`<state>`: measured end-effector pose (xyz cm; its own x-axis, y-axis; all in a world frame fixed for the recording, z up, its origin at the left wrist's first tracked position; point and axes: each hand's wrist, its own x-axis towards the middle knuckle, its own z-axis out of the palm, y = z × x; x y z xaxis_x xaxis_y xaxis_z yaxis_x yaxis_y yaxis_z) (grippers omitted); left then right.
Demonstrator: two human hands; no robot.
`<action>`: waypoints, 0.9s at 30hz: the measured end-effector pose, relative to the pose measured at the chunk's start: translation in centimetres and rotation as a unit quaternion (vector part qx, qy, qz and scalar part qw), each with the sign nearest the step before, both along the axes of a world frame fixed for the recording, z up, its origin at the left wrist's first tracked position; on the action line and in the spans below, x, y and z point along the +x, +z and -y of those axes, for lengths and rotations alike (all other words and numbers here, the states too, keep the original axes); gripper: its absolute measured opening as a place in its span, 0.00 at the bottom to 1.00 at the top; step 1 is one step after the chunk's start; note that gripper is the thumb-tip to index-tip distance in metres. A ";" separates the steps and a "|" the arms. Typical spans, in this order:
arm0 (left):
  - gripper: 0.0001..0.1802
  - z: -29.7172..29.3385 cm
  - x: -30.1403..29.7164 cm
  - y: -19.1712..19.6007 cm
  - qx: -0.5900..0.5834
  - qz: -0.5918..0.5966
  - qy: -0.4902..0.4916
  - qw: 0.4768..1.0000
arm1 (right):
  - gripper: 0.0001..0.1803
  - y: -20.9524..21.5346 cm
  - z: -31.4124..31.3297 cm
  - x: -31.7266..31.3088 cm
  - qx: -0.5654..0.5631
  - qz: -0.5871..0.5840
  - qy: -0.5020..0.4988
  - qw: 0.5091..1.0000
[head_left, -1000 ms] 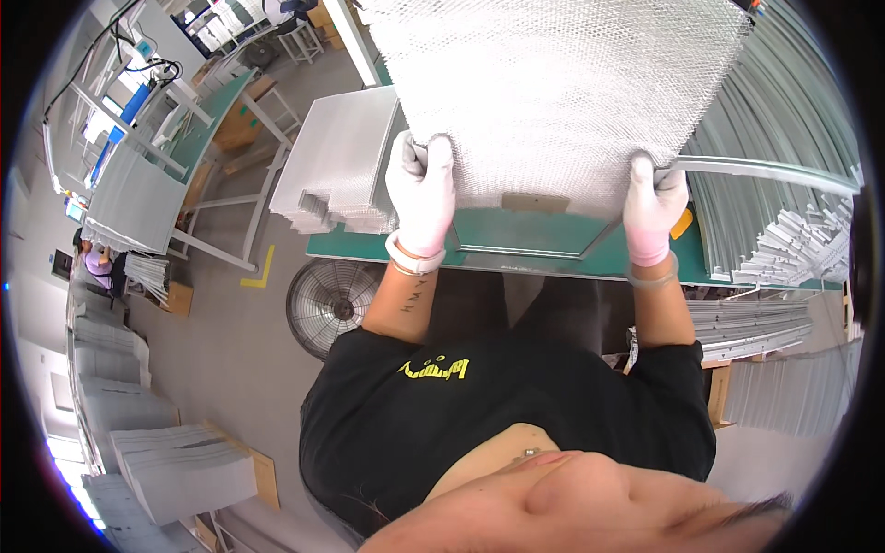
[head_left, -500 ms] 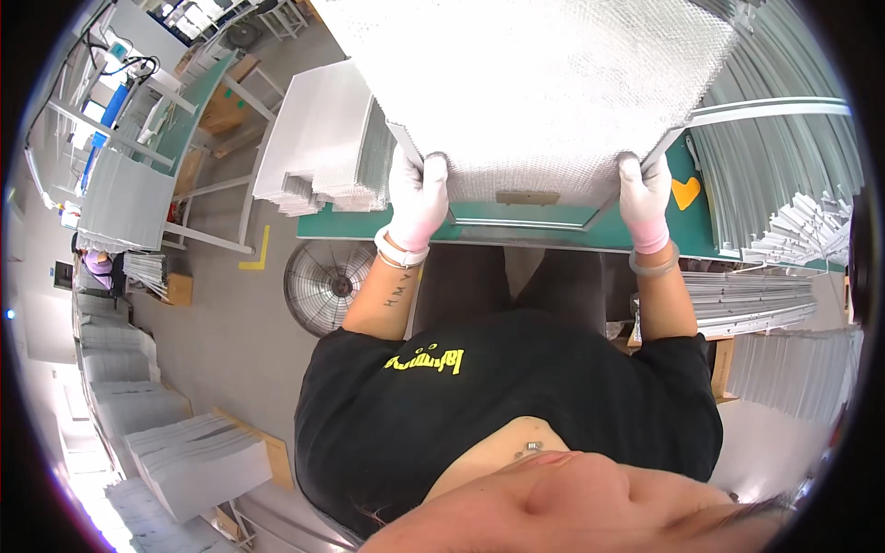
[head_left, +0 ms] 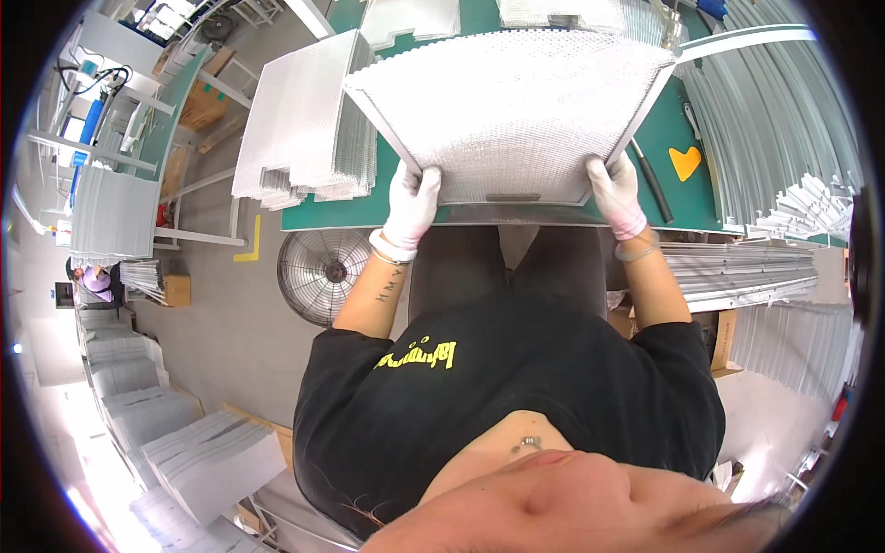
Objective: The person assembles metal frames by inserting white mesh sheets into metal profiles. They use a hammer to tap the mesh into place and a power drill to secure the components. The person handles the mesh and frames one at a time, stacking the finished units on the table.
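A: There it was, the silver mesh panel (head_left: 516,115), tilted in the upper middle of the frame, pale rails (head_left: 383,129) down its left and right sides!

B: And the grip?

A: Clamped on at both ends! The left hand (head_left: 412,200), gloved in white, had the panel's lower left corner, thumb over the mesh; the right hand (head_left: 615,194) pinched the lower right corner the same way.

B: Beneath?

A: The green counter (head_left: 705,205). Whether the panel's near edge touched it, I couldn't tell.

B: What lay around?

A: Just beside the right hand, a black-handled tool (head_left: 653,184) slanted, with a yellow heart-shaped piece (head_left: 685,164) near it. Mesh sheets (head_left: 300,101) were piled at upper left; long pale strips (head_left: 765,120) crowded the upper right!

B: Lower down?

A: A round fan (head_left: 324,274), left of centre.
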<state>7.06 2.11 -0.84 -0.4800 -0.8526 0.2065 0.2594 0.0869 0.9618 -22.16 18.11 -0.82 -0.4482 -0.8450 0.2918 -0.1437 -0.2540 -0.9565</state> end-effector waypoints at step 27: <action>0.22 -2.8 3.1 13.3 -0.392 -0.153 -0.489 0.764 | 0.11 11.6 -10.1 3.4 -0.354 -0.278 0.192 0.872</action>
